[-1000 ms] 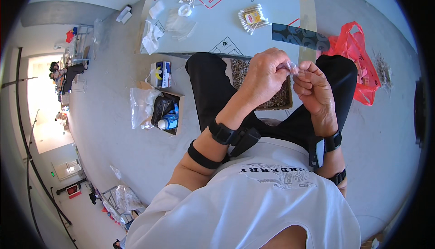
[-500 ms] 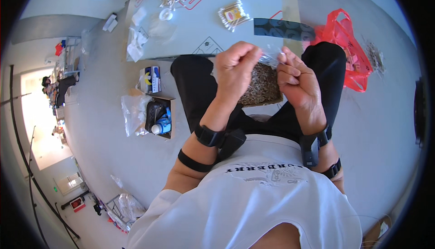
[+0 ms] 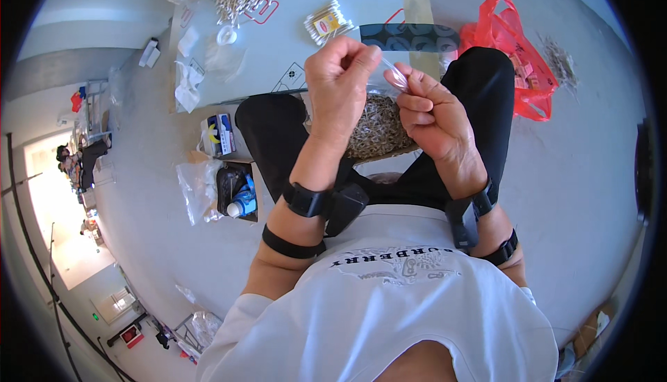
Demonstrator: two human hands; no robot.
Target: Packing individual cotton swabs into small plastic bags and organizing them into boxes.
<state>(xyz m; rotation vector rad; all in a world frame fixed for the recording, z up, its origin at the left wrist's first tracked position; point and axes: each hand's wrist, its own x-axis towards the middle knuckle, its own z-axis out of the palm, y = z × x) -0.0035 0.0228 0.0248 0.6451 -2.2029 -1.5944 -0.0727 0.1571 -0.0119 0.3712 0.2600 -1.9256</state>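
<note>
clear plastic film (image 3: 397, 78) ran between the two hands, and the step in hand looked like spreading or teasing it out. the next move seemed to call for a light, even fingertip pull. the left hand's (image 3: 337, 85) grip was pinched, thumb against forefinger, at the film's upper end; the right hand's (image 3: 436, 117) grip was clamped on the lower end. the film hung above the box of swab-like pieces (image 3: 379, 128), nearer the person than the swab bundle (image 3: 328, 22) on the surface (image 3: 250, 80).
</note>
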